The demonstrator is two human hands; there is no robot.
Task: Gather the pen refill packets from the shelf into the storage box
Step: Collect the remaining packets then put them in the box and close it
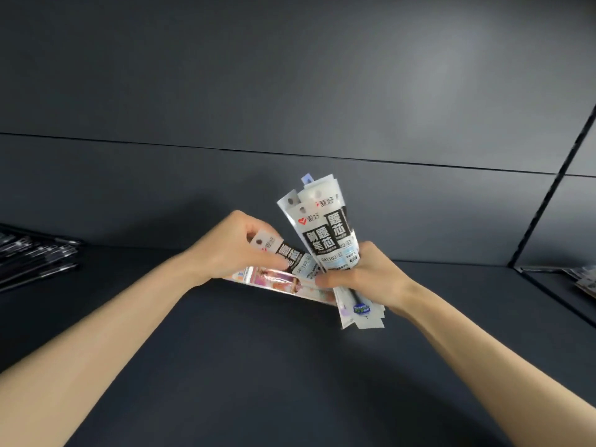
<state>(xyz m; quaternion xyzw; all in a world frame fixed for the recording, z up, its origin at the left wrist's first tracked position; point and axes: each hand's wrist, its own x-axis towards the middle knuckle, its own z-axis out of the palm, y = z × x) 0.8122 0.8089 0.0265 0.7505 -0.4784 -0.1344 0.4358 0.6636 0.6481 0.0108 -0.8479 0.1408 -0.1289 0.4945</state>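
Observation:
My right hand (364, 275) grips a fanned bundle of white pen refill packets (322, 233) with black labels, held upright above the dark shelf (258, 366). Their lower ends stick out below the fist. My left hand (232, 250) pinches one more white packet (280, 253) and holds it tilted against the bundle's left side. Under both hands a pink and white packet (277, 283) lies flat on the shelf. No storage box is in view.
A pile of dark pens or packets (35, 256) lies at the shelf's far left. More printed packets (580, 279) sit at the right edge behind a black upright divider (548, 201). A dark back panel rises behind the shelf.

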